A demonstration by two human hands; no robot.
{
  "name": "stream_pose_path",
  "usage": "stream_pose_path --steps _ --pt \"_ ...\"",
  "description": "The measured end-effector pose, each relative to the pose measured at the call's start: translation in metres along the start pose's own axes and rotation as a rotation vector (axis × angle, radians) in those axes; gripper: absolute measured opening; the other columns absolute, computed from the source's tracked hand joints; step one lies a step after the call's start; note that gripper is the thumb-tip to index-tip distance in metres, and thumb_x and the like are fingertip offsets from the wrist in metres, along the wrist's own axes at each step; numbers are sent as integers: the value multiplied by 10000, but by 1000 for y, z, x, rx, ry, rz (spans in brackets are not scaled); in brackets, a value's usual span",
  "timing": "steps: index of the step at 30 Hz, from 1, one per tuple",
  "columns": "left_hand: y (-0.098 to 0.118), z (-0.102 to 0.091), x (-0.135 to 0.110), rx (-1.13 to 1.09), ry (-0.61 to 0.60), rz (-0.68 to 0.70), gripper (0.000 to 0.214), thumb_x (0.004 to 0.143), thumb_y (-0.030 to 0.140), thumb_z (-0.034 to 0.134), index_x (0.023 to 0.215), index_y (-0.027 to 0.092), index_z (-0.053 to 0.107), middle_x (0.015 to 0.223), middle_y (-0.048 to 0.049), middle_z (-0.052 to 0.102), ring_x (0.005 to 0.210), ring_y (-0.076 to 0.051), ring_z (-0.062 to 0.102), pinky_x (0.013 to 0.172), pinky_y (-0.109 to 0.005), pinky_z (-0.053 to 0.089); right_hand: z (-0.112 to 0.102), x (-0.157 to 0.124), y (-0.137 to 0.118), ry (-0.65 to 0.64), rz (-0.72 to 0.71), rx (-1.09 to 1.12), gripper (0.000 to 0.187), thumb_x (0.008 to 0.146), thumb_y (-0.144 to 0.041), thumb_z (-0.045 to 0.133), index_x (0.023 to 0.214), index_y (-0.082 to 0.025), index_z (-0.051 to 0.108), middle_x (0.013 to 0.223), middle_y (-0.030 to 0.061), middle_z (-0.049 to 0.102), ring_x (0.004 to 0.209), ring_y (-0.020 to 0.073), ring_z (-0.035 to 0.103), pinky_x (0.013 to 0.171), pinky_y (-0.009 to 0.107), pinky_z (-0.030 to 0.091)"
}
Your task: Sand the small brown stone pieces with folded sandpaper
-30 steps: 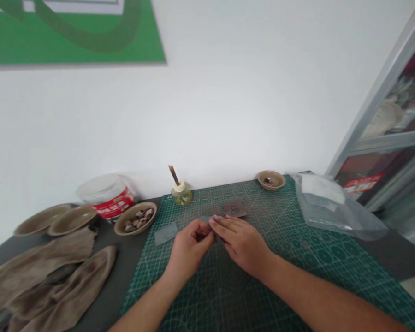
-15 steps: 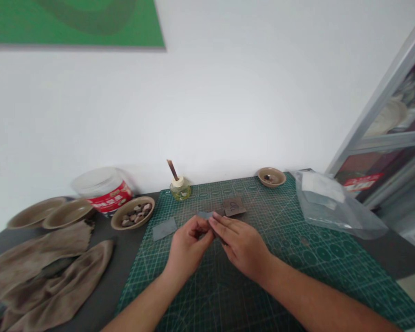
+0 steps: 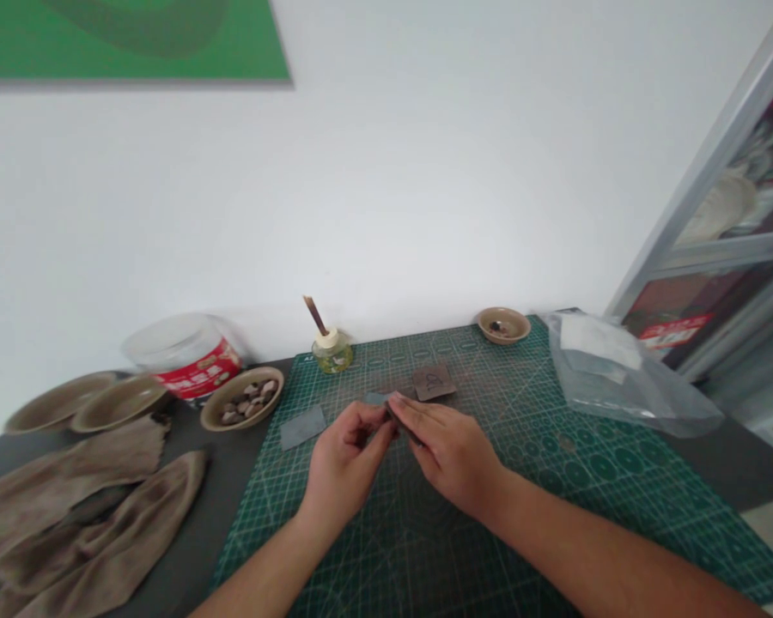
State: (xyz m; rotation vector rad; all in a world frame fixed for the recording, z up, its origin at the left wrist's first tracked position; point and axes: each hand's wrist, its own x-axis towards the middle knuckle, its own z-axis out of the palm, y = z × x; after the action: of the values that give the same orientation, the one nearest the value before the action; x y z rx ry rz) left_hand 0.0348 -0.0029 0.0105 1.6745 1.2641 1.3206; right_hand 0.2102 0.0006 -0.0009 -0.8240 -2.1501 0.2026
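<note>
My left hand is closed in a pinch above the cutting mat; whatever sits between its thumb and forefinger is too hidden to name. My right hand meets it at the fingertips, its fingers laid over a dark folded piece of sandpaper. A bit of a grey-blue sheet shows just behind the fingertips. Left of the hands, a grey sandpaper square lies flat on the mat. Beyond the right hand is a brown square with handwriting on it.
The green cutting mat covers much of the dark table. At the left are a bowl of stones, two more bowls, a red-labelled jar and brown cloths. Behind stand a reed bottle and a small bowl; a plastic bag lies right.
The view has shifted slightly. My fingers have moved a little against each other, and more of the dark sandpaper's edge shows under my right fingers.
</note>
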Motion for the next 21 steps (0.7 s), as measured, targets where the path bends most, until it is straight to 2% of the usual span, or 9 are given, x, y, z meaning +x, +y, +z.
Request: stream_pose_path --steps 3,7,10,14,17,21 --pt "3 -1 -1 -24 43 23 90 819 266 675 810 187 633 775 -10 685 733 -155 638 708 -259 510 -1 -1 5 -10 47 -27 581 877 -75 456 1445 -194 427 1376 98 567 1229 215 572 1044 398 478" --pt "4 -1 -1 1 96 93 79 811 244 687 806 194 626 796 -10 676 765 -158 630 742 -264 504 -4 1 2 84 69 2 577 898 -89 449 1458 -221 409 1393 84 552 1254 205 551 1066 394 460" --pt "1 -1 -2 2 49 94 84 820 237 674 783 190 615 765 0 649 740 -148 613 716 -253 498 -4 2 -8 119 32 43 591 910 -100 445 1477 -251 373 1422 62 524 1284 192 522 1074 377 453" --pt "-1 0 -3 4 -8 58 110 841 253 643 760 187 610 706 10 628 668 -134 583 650 -239 485 -2 1 -12 63 -49 67 600 906 -90 438 1483 -238 365 1481 63 448 1323 180 478 1101 359 427" --pt "0 0 -3 -16 -18 48 64 830 246 654 810 186 647 779 -12 678 735 -152 621 707 -256 504 -1 1 -9 65 -34 57 604 902 -77 427 1484 -223 363 1466 75 468 1324 179 477 1108 366 421" --pt "2 1 -3 -32 -9 27 103 815 255 662 745 185 635 731 -14 675 704 -156 624 688 -264 517 -2 1 -8 59 -55 42 638 903 -83 428 1511 -229 302 1459 76 475 1326 186 475 1103 383 430"
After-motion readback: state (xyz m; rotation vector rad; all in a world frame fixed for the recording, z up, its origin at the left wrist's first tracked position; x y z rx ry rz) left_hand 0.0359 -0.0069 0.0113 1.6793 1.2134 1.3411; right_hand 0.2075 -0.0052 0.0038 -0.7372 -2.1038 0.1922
